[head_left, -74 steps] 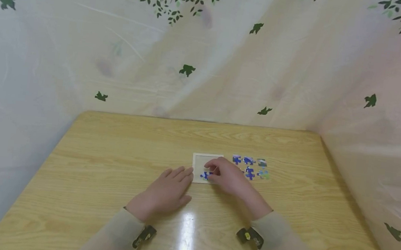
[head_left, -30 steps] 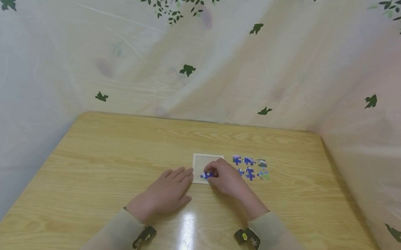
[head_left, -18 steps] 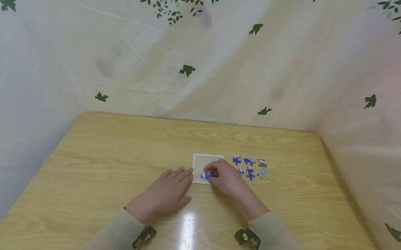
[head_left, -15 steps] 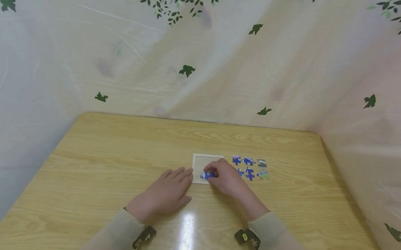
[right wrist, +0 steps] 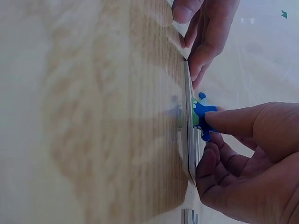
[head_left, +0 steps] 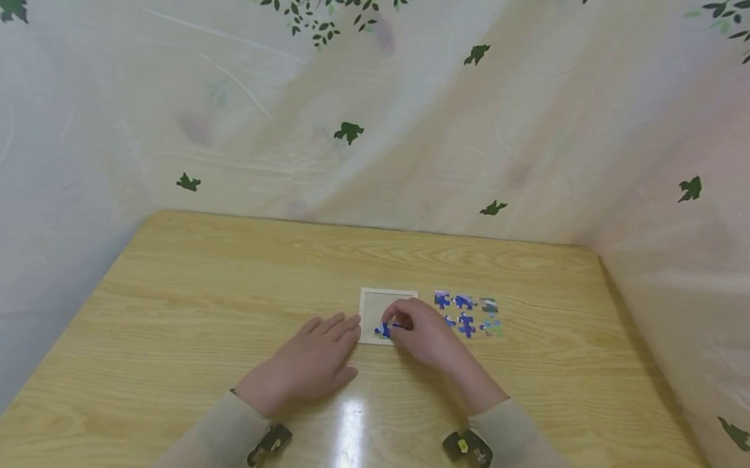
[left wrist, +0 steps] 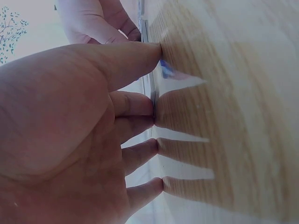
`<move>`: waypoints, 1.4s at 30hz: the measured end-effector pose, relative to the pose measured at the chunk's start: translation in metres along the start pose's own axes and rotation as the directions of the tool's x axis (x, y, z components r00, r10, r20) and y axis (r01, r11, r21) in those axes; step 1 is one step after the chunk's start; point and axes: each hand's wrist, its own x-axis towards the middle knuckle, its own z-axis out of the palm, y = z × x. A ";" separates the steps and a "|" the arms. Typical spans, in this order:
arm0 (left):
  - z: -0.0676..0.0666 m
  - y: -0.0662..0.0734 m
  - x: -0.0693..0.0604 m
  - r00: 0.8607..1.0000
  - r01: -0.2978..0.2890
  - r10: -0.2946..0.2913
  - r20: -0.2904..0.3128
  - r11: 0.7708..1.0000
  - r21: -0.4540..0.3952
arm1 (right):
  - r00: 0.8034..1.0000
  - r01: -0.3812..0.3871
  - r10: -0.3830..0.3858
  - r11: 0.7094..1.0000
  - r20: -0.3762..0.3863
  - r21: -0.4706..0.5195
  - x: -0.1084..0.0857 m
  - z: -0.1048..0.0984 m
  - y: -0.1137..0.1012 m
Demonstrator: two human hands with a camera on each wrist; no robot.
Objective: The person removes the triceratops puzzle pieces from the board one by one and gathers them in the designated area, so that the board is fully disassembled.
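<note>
My right hand (head_left: 422, 334) is over a shallow pale puzzle frame (head_left: 382, 292) and pinches a jigsaw piece (head_left: 382, 331) between thumb and fingers. In the right wrist view the jigsaw piece (right wrist: 202, 112) is blue with a green edge. It stands tilted up from the frame (right wrist: 188, 144), its green edge at the frame's near side. My left hand (head_left: 308, 358) lies palm down with straight fingers, fingertips touching the frame's left edge. In the left wrist view the left fingers (left wrist: 135, 155) rest on the table. Part of the frame is hidden under my right hand.
Several loose jigsaw pieces (head_left: 467, 325), mostly blue, some green, lie in two rows right of the frame, partly behind my right hand. The wooden table (head_left: 239, 265) meets a leaf-printed cloth (head_left: 252, 150) at its back edge.
The right hand has made small shifts at the frame, and the piece it pinches has changed its tilt. My left hand has kept its place at the frame's edge.
</note>
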 end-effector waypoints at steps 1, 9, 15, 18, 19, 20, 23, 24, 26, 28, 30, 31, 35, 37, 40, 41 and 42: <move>0.000 0.000 0.000 1.000 -0.001 0.001 -0.001 1.000 0.001 | 1.000 0.003 -0.003 1.000 0.003 0.003 0.000 0.000 0.001; 0.000 0.000 0.000 1.000 -0.004 0.004 0.002 1.000 -0.003 | 1.000 -0.026 0.025 0.999 0.012 0.021 -0.003 -0.002 0.002; 0.000 0.000 0.001 1.000 -0.010 0.010 0.003 1.000 0.000 | 0.998 -0.053 0.054 0.997 -0.026 0.049 -0.005 -0.004 0.002; 0.000 0.000 0.001 1.000 -0.006 0.006 0.006 1.000 0.001 | 0.996 -0.055 0.059 0.996 -0.063 0.072 -0.006 -0.006 0.003; -0.001 0.000 0.001 1.000 -0.004 0.004 0.008 1.000 -0.001 | 0.995 -0.061 0.067 0.995 -0.075 0.081 -0.007 -0.007 0.003; -0.001 0.000 0.001 1.000 -0.001 0.001 0.010 1.000 -0.002 | 0.993 -0.066 0.074 0.994 -0.089 0.087 -0.008 -0.008 0.003; -0.001 0.001 0.001 1.000 0.006 -0.006 0.016 1.000 -0.006 | 0.988 -0.087 0.099 0.991 -0.120 0.097 -0.011 -0.013 0.006; -0.001 0.001 0.001 1.000 0.008 -0.007 0.018 1.000 -0.006 | 0.986 -0.095 0.107 0.990 -0.128 0.100 -0.012 -0.015 0.007; -0.001 0.001 0.001 1.000 0.011 -0.011 0.021 1.000 -0.004 | 0.983 -0.097 0.111 0.990 -0.145 0.102 -0.015 -0.020 0.010; -0.001 0.001 0.001 1.000 0.012 -0.012 0.023 1.000 0.002 | 0.982 -0.085 0.101 0.991 -0.161 0.103 -0.018 -0.024 0.015; 0.000 0.000 0.001 1.000 0.012 -0.012 0.023 1.000 0.008 | 0.979 -0.083 0.099 0.992 -0.178 0.098 -0.021 -0.029 0.019; 0.000 0.000 0.001 1.000 0.011 -0.012 0.023 1.000 0.008 | 0.978 -0.083 0.100 0.992 -0.185 0.098 -0.023 -0.031 0.022; -0.001 0.000 -0.001 1.000 0.006 -0.006 0.023 1.000 0.002 | 0.972 -0.099 0.120 0.989 -0.204 0.112 -0.031 -0.042 0.031; -0.002 0.001 -0.002 1.000 0.005 -0.005 0.023 1.000 -0.005 | 0.968 -0.105 0.126 0.989 -0.215 0.105 -0.035 -0.048 0.036; -0.004 0.001 -0.002 1.000 0.006 -0.006 0.021 1.000 -0.009 | 0.961 -0.117 0.133 0.990 -0.242 0.078 -0.040 -0.056 0.044; -0.004 0.001 -0.002 1.000 0.006 -0.006 0.020 1.000 -0.010 | 0.959 -0.123 0.136 0.990 -0.250 0.066 -0.042 -0.058 0.047; -0.004 0.001 -0.002 1.000 0.007 -0.007 0.020 1.000 -0.011 | 0.958 -0.124 0.135 0.991 -0.254 0.056 -0.044 -0.061 0.050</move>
